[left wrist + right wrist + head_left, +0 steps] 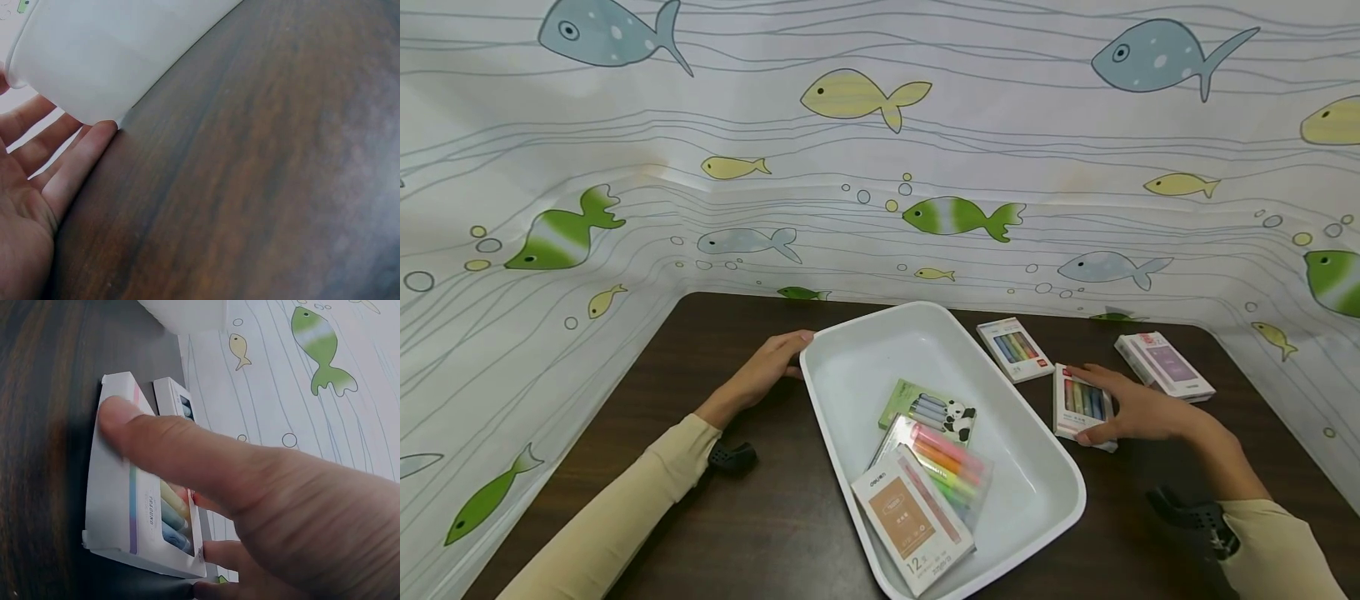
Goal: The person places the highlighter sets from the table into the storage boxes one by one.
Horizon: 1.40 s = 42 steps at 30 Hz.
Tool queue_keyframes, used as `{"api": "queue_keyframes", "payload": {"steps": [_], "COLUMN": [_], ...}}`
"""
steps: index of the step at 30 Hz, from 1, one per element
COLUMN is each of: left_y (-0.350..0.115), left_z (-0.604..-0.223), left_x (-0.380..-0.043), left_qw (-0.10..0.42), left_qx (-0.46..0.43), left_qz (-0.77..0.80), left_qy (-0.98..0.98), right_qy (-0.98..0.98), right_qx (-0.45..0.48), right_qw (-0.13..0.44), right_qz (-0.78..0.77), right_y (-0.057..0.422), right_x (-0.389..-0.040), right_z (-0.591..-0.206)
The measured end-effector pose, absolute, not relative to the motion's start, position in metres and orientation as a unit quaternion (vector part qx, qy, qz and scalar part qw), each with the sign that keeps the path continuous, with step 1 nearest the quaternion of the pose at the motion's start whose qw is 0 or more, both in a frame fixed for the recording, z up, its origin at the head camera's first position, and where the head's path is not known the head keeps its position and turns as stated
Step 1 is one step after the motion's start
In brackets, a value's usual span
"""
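My left hand [767, 364] touches the far left corner of a white tray [1071, 492]. In the left wrist view its fingers [84, 159] lie fairly straight against the tray's outer wall. With thumb and fingers on opposite sides, my right hand [1142, 406] holds a white box of crayons [1063, 408] right of the tray. Colored sticks show through its window. The right wrist view has the thumb [181, 440] on the box's side [109, 494]; the other fingers are partly hidden behind the box. A similar crayon box [1015, 350] lies just beyond it.
Inside the tray are a green panda-print box [917, 392], a clear pack of bright markers [951, 458] and a white box with a brown panel [898, 508]. A white box with a purple panel [1172, 367] lies at the far right. A fish-print sheet [850, 167] stands behind the table.
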<state>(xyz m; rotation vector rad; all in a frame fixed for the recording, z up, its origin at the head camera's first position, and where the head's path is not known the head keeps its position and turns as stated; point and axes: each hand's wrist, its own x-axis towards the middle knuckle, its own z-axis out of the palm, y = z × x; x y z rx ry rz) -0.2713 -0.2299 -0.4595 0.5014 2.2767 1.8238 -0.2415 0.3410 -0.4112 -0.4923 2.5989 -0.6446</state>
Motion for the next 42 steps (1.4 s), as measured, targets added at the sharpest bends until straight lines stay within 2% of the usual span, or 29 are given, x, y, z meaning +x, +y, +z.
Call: {"api": "queue_keyframes", "payload": {"steps": [26, 42], "left_y": [-0.2302, -0.2293], "left_z": [-0.4598, -0.4589], "left_x": [-0.2709, -0.2702], "left_qw": [0.093, 0.091], "left_qx": [0.173, 0.175], "left_qz": [0.613, 0.614], "left_qy": [0.765, 0.765], "right_qy": [0.945, 0.950], "right_qx": [-0.198, -0.223], "right_qw": [0.181, 0.107], "right_qz": [-0.190, -0.192], "right_y": [0.3335, 0.3337], "right_x": [-0.2396, -0.2355], "right_z": [-0.4115, -0.4049]}}
